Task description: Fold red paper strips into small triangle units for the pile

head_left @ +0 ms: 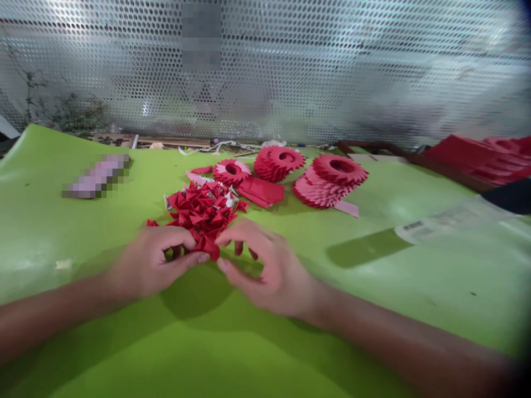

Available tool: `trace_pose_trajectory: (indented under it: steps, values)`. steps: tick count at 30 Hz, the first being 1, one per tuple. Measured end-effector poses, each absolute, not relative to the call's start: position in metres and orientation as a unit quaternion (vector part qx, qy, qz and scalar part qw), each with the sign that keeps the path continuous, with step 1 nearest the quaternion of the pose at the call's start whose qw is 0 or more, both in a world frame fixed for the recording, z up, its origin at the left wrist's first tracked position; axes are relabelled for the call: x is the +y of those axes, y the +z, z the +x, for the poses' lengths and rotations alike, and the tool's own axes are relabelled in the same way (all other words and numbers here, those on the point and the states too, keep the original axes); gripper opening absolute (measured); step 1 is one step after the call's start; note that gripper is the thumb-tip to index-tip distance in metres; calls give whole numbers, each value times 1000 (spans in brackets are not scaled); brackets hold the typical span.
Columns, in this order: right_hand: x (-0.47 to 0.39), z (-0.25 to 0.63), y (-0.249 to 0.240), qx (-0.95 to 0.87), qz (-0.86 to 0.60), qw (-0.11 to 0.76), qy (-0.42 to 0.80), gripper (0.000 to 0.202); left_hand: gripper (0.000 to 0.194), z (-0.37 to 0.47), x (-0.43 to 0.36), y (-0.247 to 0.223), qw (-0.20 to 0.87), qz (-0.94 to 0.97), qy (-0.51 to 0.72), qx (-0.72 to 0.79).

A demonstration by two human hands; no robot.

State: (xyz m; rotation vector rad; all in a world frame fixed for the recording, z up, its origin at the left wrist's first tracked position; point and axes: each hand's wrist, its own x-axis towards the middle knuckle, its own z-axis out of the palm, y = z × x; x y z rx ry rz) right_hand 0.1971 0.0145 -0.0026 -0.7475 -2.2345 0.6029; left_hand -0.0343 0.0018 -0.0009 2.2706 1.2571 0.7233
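Observation:
A small red paper piece [208, 248], bent into a curl, is between my hands above the table. My left hand [155, 260] is closed, pinching it between thumb and index finger. My right hand [269, 265] curls around the piece's right edge, its index fingertip against the paper and its thumb just below. Directly behind my hands lies a heap of folded red paper triangles [203, 207], a few showing white. Flat red paper slips [262, 192] rest to the right of the heap.
Behind the slips stand a small red paper ring [231, 172], a taller red ring stack [279, 163] and a red-and-pink one [327, 182]. A clear plastic sleeve [448, 221] is at right, near red paper pieces [481, 157]. A blurred-out pinkish object [97, 177] lies left on the green table [207, 354].

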Motion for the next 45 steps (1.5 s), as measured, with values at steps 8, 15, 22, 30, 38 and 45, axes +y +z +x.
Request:
trace_pose_trajectory:
  steps: [8, 15, 22, 30, 38, 45]
  values:
    - [16, 199, -5, -910, -235, 298, 167, 22, 50, -36, 0, 0, 123, 916, 216, 316]
    - [14, 202, -3, -917, -210, 302, 153, 37, 43, -38, -1, -2, 85, 918, 221, 318]
    - [16, 202, -5, -911, -202, 342, 109, 14, 41, -37, 0, -5, 37, 932, 223, 283]
    - [26, 213, -9, -940, -160, 286, 91, 16, 27, -46, 1, 0, -183, 939, 156, 248]
    - [33, 223, -3, -970, -130, 176, 108, 23, 25, -46, -3, -4, -75, 964, 172, 189]
    - [39, 224, -1, -941, -178, 174, 228, 17, 31, -45, -2, -2, -19, 965, 159, 205]
